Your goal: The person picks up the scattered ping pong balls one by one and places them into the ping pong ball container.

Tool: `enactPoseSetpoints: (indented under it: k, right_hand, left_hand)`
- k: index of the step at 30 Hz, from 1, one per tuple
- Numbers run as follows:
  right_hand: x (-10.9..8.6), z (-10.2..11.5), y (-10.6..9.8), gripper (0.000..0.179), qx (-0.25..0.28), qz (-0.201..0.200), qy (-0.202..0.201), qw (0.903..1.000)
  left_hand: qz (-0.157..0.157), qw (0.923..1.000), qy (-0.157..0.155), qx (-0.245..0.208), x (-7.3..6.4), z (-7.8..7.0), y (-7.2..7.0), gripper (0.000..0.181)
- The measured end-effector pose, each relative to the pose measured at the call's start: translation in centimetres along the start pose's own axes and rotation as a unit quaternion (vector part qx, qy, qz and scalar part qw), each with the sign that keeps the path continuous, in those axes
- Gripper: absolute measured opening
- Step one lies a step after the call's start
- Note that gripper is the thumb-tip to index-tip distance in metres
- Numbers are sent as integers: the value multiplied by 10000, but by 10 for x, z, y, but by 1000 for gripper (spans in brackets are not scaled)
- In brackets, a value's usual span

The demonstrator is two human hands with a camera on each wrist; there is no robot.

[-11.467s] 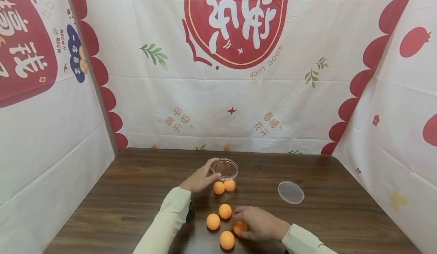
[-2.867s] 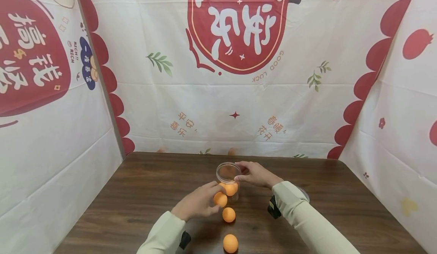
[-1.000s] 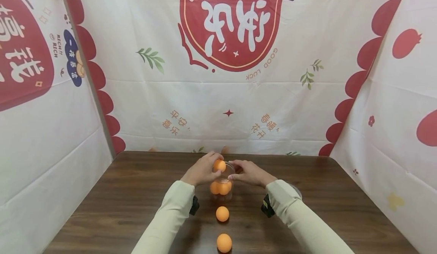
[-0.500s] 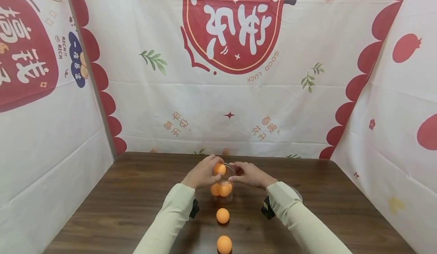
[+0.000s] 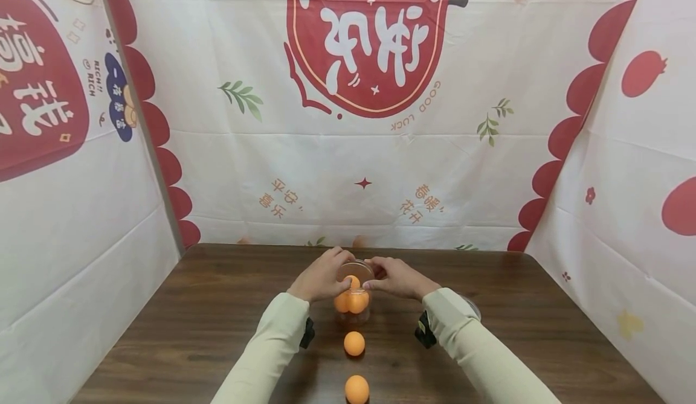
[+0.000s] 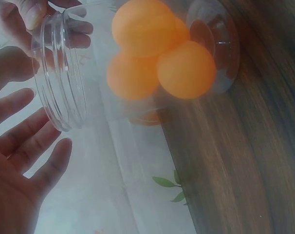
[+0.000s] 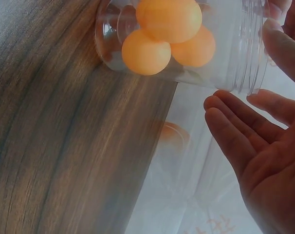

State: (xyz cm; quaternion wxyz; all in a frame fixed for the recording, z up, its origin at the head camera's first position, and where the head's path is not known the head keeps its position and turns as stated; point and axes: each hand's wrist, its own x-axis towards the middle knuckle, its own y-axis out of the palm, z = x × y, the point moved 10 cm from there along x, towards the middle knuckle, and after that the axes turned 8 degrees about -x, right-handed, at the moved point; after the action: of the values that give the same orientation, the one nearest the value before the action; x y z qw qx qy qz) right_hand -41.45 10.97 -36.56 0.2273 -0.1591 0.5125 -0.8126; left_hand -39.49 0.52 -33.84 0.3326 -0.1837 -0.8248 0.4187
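A clear plastic jar [image 5: 353, 317] stands upright on the table, mouth up. Several orange ping-pong balls [image 6: 186, 70] are piled inside it. My right hand [image 5: 403, 278] holds the jar's threaded rim [image 7: 245, 53] from the right, thumb in front and index finger behind, its other fingers stretched out below. On the opposite side, my left hand [image 5: 322, 276] has its fingertips right at the rim, fingers apart with no ball between them. Two loose orange balls, a nearer one [image 5: 357, 389] and a farther one [image 5: 354, 343], lie in line in front of the jar.
A clear round lid [image 5: 472, 308] lies to the right, mostly hidden behind the right sleeve [image 5: 462, 325]. The dark wooden table [image 5: 217, 319] ends at printed white cloth [image 5: 326, 150] at the back and both sides.
Over the last half second my left hand has let go of a ball, which has dropped into the jar. Earlier, loose balls went from the table into the jar and my hands swapped roles.
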Motion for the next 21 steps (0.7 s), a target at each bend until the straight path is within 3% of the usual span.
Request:
enactPoseSetpoints:
  k: [6, 14, 21]
  right_hand:
    - [1, 0, 3, 58, 84, 25, 109, 9999]
    - [0, 1, 3, 58, 62, -11, -32, 10000]
    - [0, 1, 1, 61, 58, -40, -131, 9999]
  left_hand:
    - [-3, 9999, 117, 22, -2, -1, -2, 33]
    - [36, 9998, 172, 85, -5, -2, -5, 33]
    - [-38, 9993, 314, 204, -10, -10, -17, 30]
